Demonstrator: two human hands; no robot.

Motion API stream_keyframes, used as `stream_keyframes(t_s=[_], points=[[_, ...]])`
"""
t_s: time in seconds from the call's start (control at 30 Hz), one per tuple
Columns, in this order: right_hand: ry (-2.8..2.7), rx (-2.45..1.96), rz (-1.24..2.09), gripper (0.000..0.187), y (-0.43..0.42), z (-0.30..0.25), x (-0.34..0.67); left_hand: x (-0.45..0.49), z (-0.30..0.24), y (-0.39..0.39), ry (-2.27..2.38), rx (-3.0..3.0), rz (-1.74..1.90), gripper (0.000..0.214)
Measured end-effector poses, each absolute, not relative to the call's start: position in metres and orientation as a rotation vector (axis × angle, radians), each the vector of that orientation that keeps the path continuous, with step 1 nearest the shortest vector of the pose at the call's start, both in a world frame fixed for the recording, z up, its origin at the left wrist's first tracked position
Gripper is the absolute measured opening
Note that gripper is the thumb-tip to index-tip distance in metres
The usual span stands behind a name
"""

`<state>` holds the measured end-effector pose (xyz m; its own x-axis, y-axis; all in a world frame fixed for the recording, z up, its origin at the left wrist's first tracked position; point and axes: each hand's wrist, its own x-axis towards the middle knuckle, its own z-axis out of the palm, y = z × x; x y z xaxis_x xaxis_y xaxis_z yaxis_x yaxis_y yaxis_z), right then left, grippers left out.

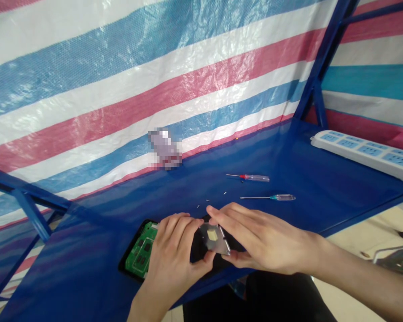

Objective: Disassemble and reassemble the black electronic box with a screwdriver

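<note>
1. A striped tarpaulin [121, 76] in blue, white and pink is hung behind the desk [221, 156], and its blue surface is supported by a blue metal frame [322, 76].
2. A white power strip [366, 154] with blue panels is placed at the desk's right corner.
3. A black-edged device with an exposed green circuit board [141, 252] is laid on the desk at the near edge, partly covered by the hands. A pixelated object [164, 150] is blurred beyond recognition against the back edge.
4. The left hand [169, 255] and right hand [265, 237] are both closed around a metal plate [213, 239], which is pinched between fingers and thumbs just above the device.
5. Two precision screwdrivers are left beyond the hands, one with a red-and-clear handle [251, 177] and one with a teal-and-clear handle [278, 197].
6. Tiny screws [207, 200] are scattered between the screwdrivers and the hands.
</note>
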<state>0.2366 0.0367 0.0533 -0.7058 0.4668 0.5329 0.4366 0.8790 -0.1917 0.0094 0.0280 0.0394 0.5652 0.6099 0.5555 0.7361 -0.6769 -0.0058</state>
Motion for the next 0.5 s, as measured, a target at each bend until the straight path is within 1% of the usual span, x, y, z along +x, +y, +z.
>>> stream_keyframes(t_s=[0.17, 0.33, 0.4, 0.5], points=[[-2.439, -0.639, 0.247, 0.089, 0.034, 0.055, 0.228, 0.017, 0.031, 0.032, -1.170, -2.641, -0.888, 0.025], [-2.249, -0.691, 0.606, 0.083, 0.031, 0.053, 0.229, 0.019, 0.027, 0.031, -1.266, -2.746, -1.200, 0.035], [-2.108, -0.798, 0.759, 0.074, 0.032, 0.050, 0.231, 0.017, 0.029, 0.031, -1.265, -2.761, -1.302, 0.039], [-1.833, -0.913, 1.119, 0.047, 0.037, 0.046, 0.231, 0.015, 0.030, 0.030, -1.272, -2.759, -1.391, 0.042]])
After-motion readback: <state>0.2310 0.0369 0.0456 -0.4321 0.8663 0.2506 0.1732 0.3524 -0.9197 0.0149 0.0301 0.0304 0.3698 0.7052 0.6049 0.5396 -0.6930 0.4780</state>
